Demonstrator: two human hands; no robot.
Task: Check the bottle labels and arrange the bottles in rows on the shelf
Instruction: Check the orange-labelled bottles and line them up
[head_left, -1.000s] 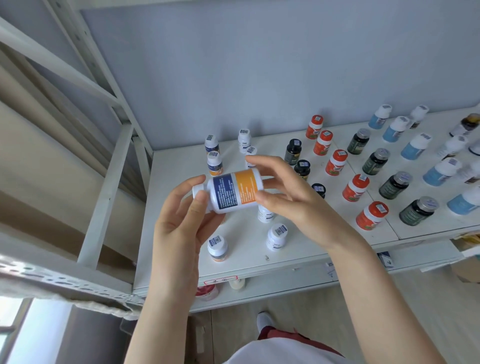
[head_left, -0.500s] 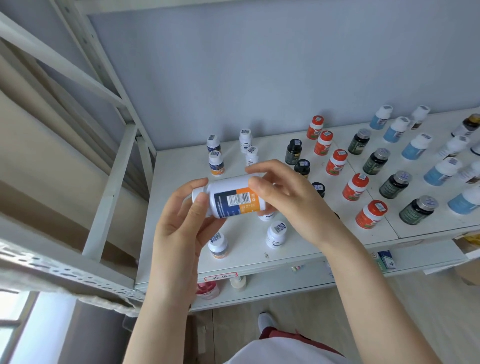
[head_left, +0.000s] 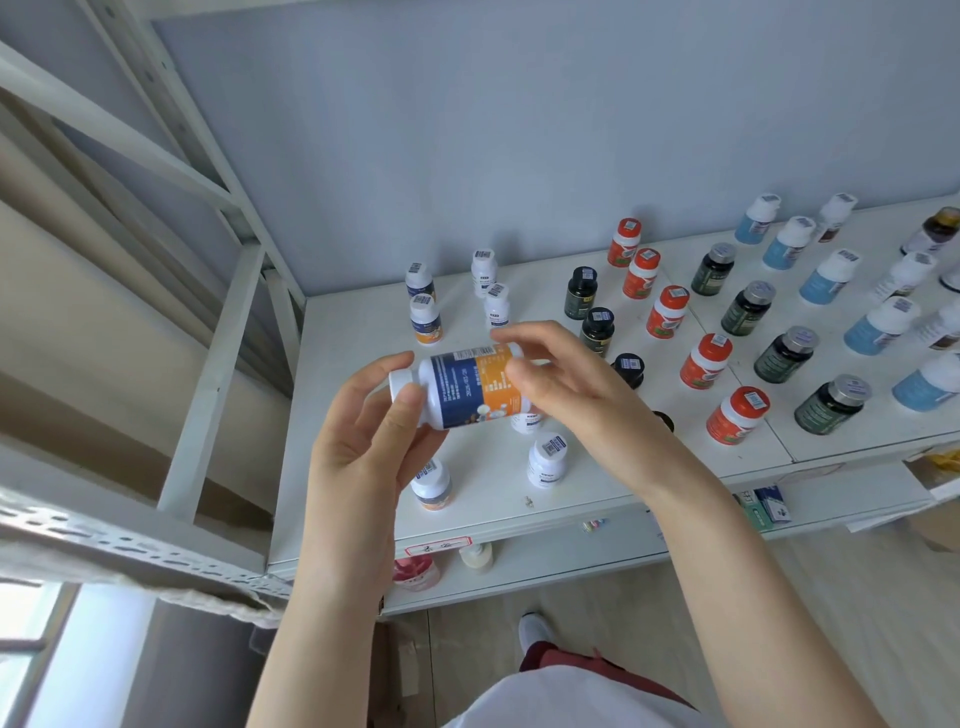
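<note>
Both hands grip one white bottle (head_left: 470, 387) sideways above the white shelf (head_left: 353, 415): left hand (head_left: 371, 441) fingers closed around its cap end, right hand (head_left: 576, 400) fingertips pinching the base end, blue-and-orange label facing up. Behind stand rows of orange bottles (head_left: 667, 312), dark green bottles (head_left: 748, 309) and light blue bottles (head_left: 826, 278), then small white bottles (head_left: 545, 460).

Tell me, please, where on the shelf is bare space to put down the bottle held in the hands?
The shelf is bare along its left side, between the frame post and the blue-and-orange bottles. Another free strip runs along the front edge, right of the white bottle. The right half, with red bottles and dark bottles in rows, is crowded.
</note>
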